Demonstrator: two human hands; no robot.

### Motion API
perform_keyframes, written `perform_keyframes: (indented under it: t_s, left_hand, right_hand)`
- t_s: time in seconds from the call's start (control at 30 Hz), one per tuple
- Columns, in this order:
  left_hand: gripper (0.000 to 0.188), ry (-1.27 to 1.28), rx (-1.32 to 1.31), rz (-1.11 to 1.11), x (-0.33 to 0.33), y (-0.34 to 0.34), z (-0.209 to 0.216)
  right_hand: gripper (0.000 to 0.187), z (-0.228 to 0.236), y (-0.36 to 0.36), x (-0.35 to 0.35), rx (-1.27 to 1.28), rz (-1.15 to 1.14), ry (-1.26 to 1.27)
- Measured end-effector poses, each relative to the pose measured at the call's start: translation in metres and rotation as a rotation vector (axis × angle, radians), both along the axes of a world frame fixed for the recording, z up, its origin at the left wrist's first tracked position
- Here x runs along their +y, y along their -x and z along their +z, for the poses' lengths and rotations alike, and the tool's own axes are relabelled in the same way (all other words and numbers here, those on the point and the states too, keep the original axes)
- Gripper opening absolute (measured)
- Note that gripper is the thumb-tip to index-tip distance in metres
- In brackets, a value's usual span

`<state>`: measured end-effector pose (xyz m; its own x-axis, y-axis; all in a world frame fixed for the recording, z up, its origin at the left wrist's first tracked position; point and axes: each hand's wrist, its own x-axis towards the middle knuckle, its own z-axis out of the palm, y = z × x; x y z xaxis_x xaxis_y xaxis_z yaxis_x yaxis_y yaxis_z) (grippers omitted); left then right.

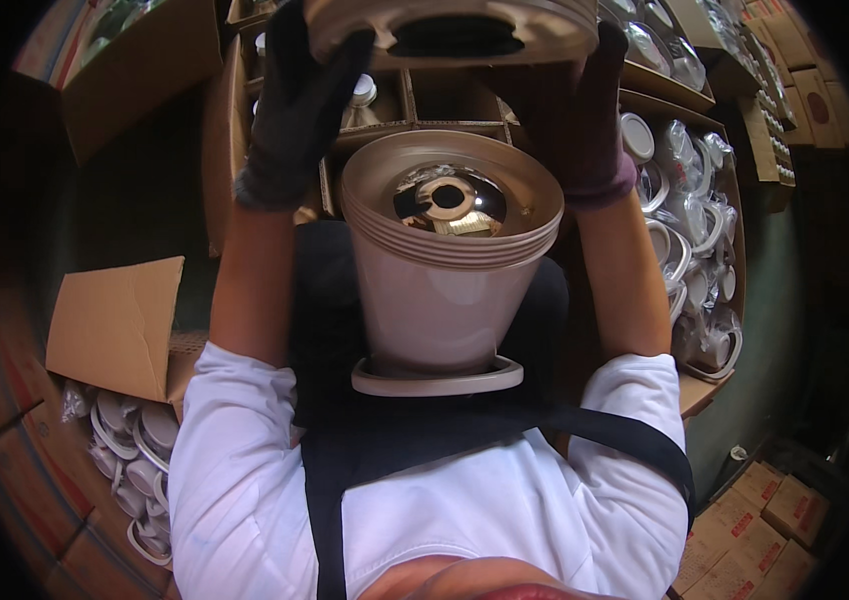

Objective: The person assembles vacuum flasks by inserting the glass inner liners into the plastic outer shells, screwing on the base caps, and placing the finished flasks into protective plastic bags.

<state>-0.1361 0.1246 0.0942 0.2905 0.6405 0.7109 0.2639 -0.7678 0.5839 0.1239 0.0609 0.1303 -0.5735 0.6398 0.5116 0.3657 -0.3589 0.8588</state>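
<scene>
Both my hands wear dark gloves and are raised at the far edge. My left hand (310, 110) and my right hand (580, 115) are closed on opposite sides of a beige round part (455, 35) with a dark opening, cut off by the picture's top edge. Nearer to me, between my forearms, a beige bucket-shaped vessel (445, 310) with a ridged rim stands upright, apart from both hands. Inside its mouth sits a shiny mirrored dome (449, 200) with a hole in the middle. A beige loop (438, 378) shows at the vessel's foot.
Beyond the vessel is a cardboard box with dividers (410, 128), with white-capped bottles (363, 92) in some compartments. At right, a long carton holds plastic-wrapped lids and handles (690, 215). Similar parts (135, 450) fill an open carton (115, 320) at left. Stacked cartons (755, 530) stand lower right.
</scene>
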Motion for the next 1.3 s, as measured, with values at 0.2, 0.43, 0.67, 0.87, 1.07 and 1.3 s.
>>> perform_keyframes:
  t_s: [0.2, 0.43, 0.67, 0.87, 1.07, 1.3]
  left_hand:
    - [0.078, 0.583, -0.422, -0.709, -0.043, 0.003, -0.011]
    - [0.08, 0.336, -0.264, -0.341, -0.081, -0.005, 0.005]
    - [0.083, 0.093, -0.231, -0.267, -0.077, -0.011, 0.014]
    - [0.047, -0.201, 0.084, -0.199, -0.105, -0.021, 0.057]
    - [0.044, 0.01, -0.159, -0.273, -0.093, -0.009, 0.026]
    - [0.066, 0.033, -0.135, -0.296, -0.094, 0.002, 0.04]
  right_hand:
    - [0.074, -0.019, 0.013, -0.06, 2.639, 1.2, 1.024]
    - [0.076, -0.032, 0.022, -0.075, 2.54, 1.415, 0.86]
    - [0.046, -0.03, 0.014, -0.076, 2.142, 1.485, 0.775]
    - [0.072, -0.067, 0.014, -0.062, 2.558, 1.789, 0.955]
    - [0.063, -0.046, 0.014, -0.078, 2.44, 1.43, 0.949]
    - [0.055, -0.002, 0.025, -0.079, 1.89, 1.38, 0.747]
